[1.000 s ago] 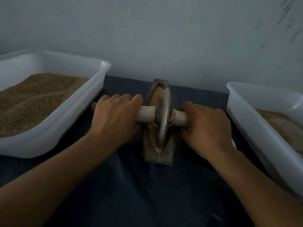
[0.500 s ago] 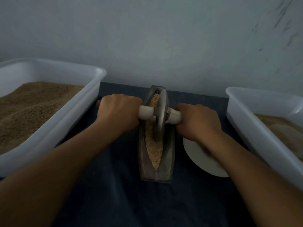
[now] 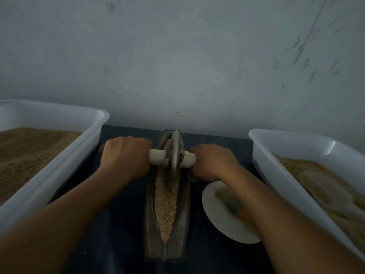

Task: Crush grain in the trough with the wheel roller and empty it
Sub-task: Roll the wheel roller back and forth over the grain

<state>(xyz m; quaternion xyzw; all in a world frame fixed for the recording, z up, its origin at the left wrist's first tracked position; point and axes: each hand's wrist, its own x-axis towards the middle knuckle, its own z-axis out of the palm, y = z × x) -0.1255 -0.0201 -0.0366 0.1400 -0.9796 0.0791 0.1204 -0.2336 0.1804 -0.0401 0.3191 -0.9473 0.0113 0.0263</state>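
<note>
The trough (image 3: pixel 167 210) lies lengthwise at the middle of the table (image 3: pixel 118 244), its far tip close to the table's back edge and its near end toward the front edge. It is a narrow, dark, boat-shaped vessel, and pale grain (image 3: pixel 165 202) fills its groove, bare to view along the near half. The wheel (image 3: pixel 174 157) stands upright on edge in the groove at the far half of the trough, its rim sunk into the grain. A pale axle (image 3: pixel 158 156) runs through the wheel's hub and sticks out to both sides across the trough.

The left hand (image 3: pixel 124 157) is clenched round the axle's left end, knuckles up, just beside the trough's left wall. The right hand (image 3: pixel 212 162) is wrapped the same way round the right end, close against the trough's right wall. Both forearms reach in from the front edge.

A white plate (image 3: pixel 217 218) sits on the table just right of the trough, partly hidden under the right forearm; what lies on it is too blurred to tell. A white tub (image 3: pixel 65 167) stands along the table's left edge, holding brown, fine-grained stuff. A second white tub (image 3: pixel 276 167) stands along the right edge, holding paler brown stuff. A grey wall (image 3: pixel 177 56) rises behind the back edge.
</note>
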